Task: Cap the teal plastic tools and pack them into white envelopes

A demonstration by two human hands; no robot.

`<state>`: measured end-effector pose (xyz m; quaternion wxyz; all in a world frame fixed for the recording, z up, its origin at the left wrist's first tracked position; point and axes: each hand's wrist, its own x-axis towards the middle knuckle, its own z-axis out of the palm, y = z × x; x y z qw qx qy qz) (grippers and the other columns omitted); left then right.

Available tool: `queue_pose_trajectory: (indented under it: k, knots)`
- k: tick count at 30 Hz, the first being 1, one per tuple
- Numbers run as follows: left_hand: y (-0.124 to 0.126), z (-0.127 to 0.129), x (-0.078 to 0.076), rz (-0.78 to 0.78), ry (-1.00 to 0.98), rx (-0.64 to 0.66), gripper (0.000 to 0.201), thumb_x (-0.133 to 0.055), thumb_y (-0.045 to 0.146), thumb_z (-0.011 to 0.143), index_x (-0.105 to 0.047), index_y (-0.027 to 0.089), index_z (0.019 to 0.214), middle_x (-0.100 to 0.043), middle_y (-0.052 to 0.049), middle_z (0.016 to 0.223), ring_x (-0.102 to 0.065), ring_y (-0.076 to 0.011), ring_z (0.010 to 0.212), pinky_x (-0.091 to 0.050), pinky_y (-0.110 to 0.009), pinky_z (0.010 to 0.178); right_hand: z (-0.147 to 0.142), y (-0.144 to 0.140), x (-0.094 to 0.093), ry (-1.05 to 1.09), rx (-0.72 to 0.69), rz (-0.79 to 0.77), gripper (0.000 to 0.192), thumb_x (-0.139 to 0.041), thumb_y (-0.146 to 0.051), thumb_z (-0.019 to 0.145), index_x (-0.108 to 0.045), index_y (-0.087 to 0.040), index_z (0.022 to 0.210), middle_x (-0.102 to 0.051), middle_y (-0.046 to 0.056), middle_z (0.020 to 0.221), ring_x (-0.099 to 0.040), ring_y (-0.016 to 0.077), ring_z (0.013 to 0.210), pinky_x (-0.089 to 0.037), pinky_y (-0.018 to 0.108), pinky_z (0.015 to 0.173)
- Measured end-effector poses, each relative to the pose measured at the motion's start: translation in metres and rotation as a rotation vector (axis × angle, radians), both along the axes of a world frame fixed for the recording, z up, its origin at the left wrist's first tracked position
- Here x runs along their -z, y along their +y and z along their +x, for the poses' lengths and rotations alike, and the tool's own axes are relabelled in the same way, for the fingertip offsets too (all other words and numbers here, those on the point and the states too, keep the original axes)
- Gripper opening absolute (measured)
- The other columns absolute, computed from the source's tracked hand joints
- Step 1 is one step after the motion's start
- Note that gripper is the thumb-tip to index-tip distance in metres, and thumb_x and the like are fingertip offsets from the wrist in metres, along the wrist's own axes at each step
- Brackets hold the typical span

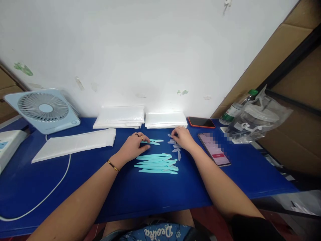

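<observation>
Left hand point(134, 144): fingers pinch teal stick point(153, 142) | Right hand point(182, 138): fingers curled onto clear caps point(176, 147), grip unclear | Teal stick pile point(156, 163) just below, on counter point(125, 187).

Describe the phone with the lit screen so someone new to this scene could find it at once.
Start at the blue table and look right of the right hand. Two phones lie there: the lit phone sits nearer the person, angled, showing a pale screen with a red button. The other phone, by the wall, is dark with an orange rim.
</observation>
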<state>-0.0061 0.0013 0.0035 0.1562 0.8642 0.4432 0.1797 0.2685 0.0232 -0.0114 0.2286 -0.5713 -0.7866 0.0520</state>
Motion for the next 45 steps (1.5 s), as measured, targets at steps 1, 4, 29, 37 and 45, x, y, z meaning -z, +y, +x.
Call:
queue_pose_trajectory:
  k: [1,4,29,37,45]
  knots:
    - [-0.004,0.001,-0.003,-0.031,0.017,0.051,0.024,-0.058,0.040,0.079,-0.064,0.024,0.096,-0.061,-0.003,0.099,-0.054,-0.0201,0.092,-0.042,-0.031,0.080,0.000,-0.001,-0.002,0.012,-0.001,0.010,0.002,-0.060,-0.019,0.077,-0.060,-0.019,0.075,-0.061,0.005,0.086,-0.051,0.0217,0.091,-0.036,0.033,0.078]
    - [-0.013,0.007,-0.008,-0.139,0.066,0.139,0.018,-0.060,0.037,0.077,-0.065,0.023,0.088,-0.063,-0.001,0.088,-0.056,-0.0180,0.084,-0.041,-0.027,0.071,0.002,-0.007,-0.009,0.169,0.000,-0.018,0.004,-0.059,-0.024,0.079,-0.060,-0.019,0.079,-0.062,0.003,0.078,-0.054,0.0178,0.078,-0.039,0.029,0.070]
    - [-0.008,-0.003,-0.007,-0.256,-0.012,-0.093,0.017,-0.050,0.033,0.080,-0.059,0.019,0.076,-0.061,-0.002,0.080,-0.055,-0.0155,0.070,-0.038,-0.025,0.061,-0.007,-0.044,-0.026,0.661,-0.237,-0.660,0.029,-0.068,-0.040,0.072,-0.066,-0.013,0.083,-0.061,0.002,0.061,-0.059,0.0131,0.057,-0.049,0.025,0.054]
    - [-0.007,-0.004,-0.008,-0.233,-0.012,-0.078,0.017,-0.050,0.033,0.081,-0.059,0.020,0.077,-0.061,-0.002,0.080,-0.055,-0.0156,0.070,-0.039,-0.025,0.060,-0.008,-0.045,-0.032,0.631,-0.262,-0.665,0.027,-0.067,-0.039,0.073,-0.066,-0.014,0.080,-0.059,0.001,0.061,-0.057,0.0117,0.054,-0.048,0.024,0.052]
    - [-0.008,0.001,-0.007,-0.191,0.067,-0.065,0.015,-0.052,0.030,0.082,-0.061,0.020,0.077,-0.061,-0.002,0.079,-0.056,-0.0161,0.071,-0.038,-0.026,0.061,-0.028,-0.042,-0.015,0.561,-0.252,-0.597,0.022,-0.063,-0.034,0.077,-0.066,-0.016,0.088,-0.061,0.000,0.060,-0.058,0.0129,0.056,-0.046,0.024,0.052]
